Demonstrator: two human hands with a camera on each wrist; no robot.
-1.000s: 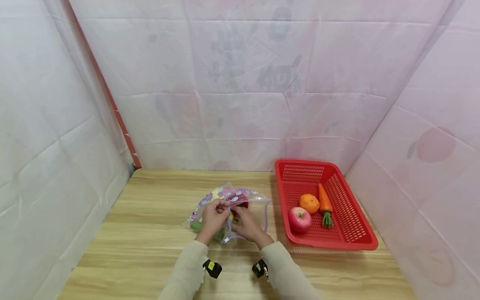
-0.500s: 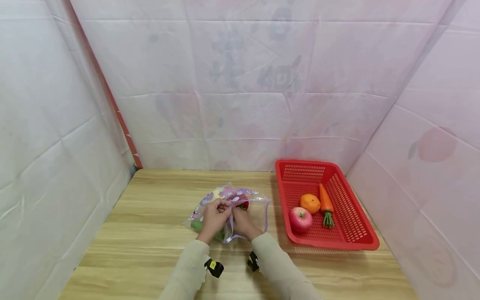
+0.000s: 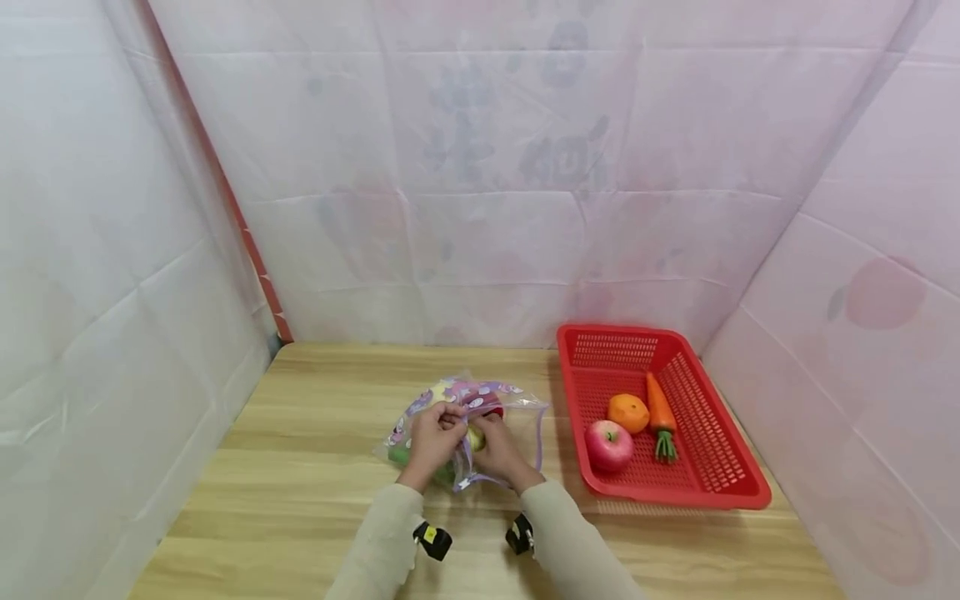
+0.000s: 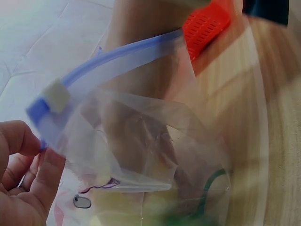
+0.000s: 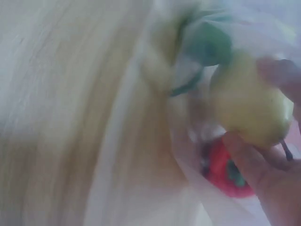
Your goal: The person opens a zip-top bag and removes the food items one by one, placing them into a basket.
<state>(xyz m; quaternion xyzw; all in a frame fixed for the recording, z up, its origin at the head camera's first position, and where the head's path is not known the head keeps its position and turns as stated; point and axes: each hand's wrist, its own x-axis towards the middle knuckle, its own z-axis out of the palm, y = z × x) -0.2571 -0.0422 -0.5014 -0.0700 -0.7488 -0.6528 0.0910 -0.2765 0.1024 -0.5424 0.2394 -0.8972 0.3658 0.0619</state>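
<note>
My left hand (image 3: 433, 440) pinches the mouth edge of a clear zip bag (image 3: 498, 388) with a purple printed pattern, lying on the wooden table. In the left wrist view, the bag's white slider (image 4: 56, 95) sits at the end of the blue-purple zip strip, just above those fingertips. My right hand (image 3: 501, 452) is inside the bag's mouth, thumb and fingers around a yellow-green pear (image 5: 249, 101) with a dark stem. Beside the pear in the bag are a red pepper-like item (image 5: 220, 170) with a green top and a green item (image 5: 209, 44), blurred through the plastic.
A red plastic basket (image 3: 678, 498) stands to the right of the bag. In it lie an apple (image 3: 609, 446), an orange fruit (image 3: 628, 413) and a carrot (image 3: 660, 408) with a green top. White printed sheets (image 3: 480, 250) wall the table at the back and both sides.
My right hand reached further left into the bag, then came back slightly right, with the pear now showing between its fingers. My left hand keeps its pinch. The head view has shifted a little.
</note>
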